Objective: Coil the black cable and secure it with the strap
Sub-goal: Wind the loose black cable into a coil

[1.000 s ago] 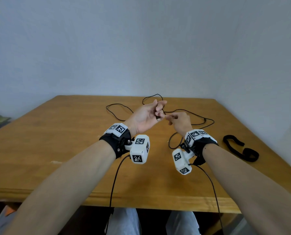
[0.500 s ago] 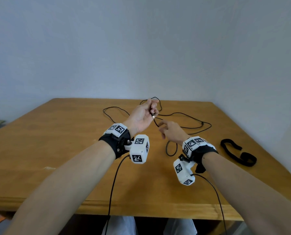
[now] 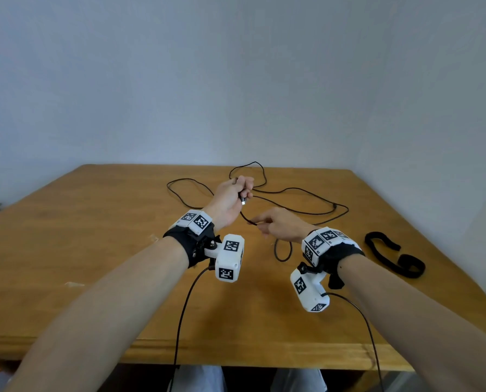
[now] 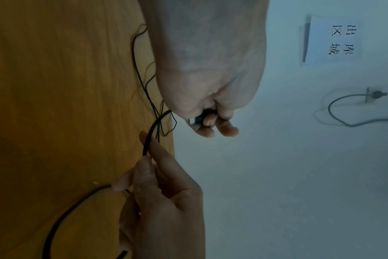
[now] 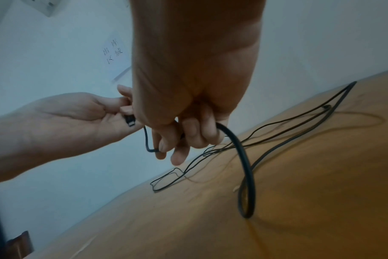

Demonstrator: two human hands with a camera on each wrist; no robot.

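The wooden table point(image 3: 94, 250) fills the lower part of the head view, its far edge meeting a pale wall point(image 3: 236, 80) that carries a paper sign point(image 4: 335, 39) with printed characters. Most of the black cable point(image 3: 301, 190) lies in loose uncoiled loops across the table's far middle, with one small loop hanging down to the tabletop nearer the person. The left hand point(image 3: 232, 198), raised above the table's centre, has its fingers curled round the cable just behind its plug point(image 3: 243, 200), whose metal tip points down. Just nearer and to the right of it, the right hand point(image 3: 278, 224) pinches the cable between thumb and fingertips. The black strap point(image 3: 393, 257) lies bent on the table near its right edge, well apart from both hands.
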